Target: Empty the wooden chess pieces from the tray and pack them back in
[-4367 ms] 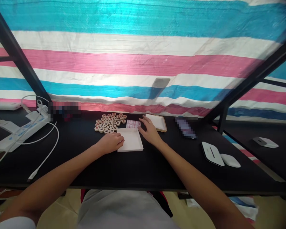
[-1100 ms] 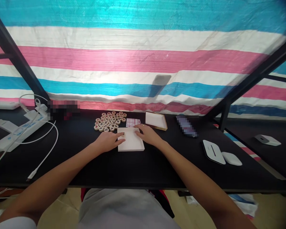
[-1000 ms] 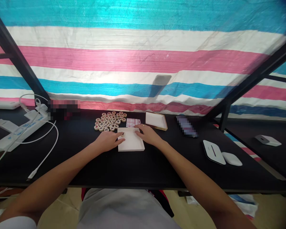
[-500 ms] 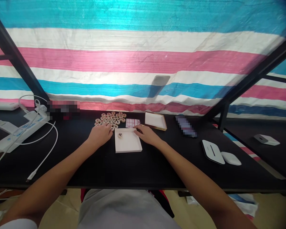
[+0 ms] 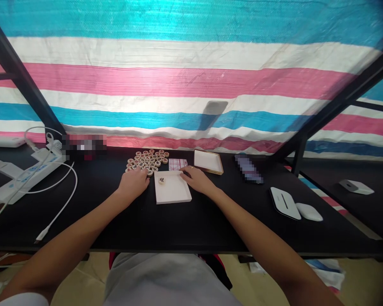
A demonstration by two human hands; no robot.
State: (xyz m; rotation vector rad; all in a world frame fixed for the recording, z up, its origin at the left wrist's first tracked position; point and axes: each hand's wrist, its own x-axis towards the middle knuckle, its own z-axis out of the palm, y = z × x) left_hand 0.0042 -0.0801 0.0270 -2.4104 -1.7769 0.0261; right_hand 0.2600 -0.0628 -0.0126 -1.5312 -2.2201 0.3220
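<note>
Several round xiangqi pieces point(image 5: 151, 158) lie bunched at the back of the black desk, with red or black characters on them. My left hand point(image 5: 134, 183) rests at the near edge of this bunch, its fingers curled and close together; the hand's back hides what is under the fingertips. To its right is a shallow white box point(image 5: 174, 193), holding one xiangqi piece point(image 5: 161, 180) with a black character near its far left corner. My right hand point(image 5: 198, 179) grips the box by its far right corner, thumb inside the rim.
Behind the box lies a folded paper board point(image 5: 178, 164) with red lines. A box lid point(image 5: 208, 162) stands to its right, then a blurred phone point(image 5: 249, 168). White devices point(image 5: 285, 203) sit at the right. A power strip point(image 5: 25, 176) and a white cable point(image 5: 73, 197) occupy the left.
My left hand has shifted slightly left and toward me along the bunch of pieces. The white box has moved a little to the right, turning slightly. My right hand stays on its corner.
</note>
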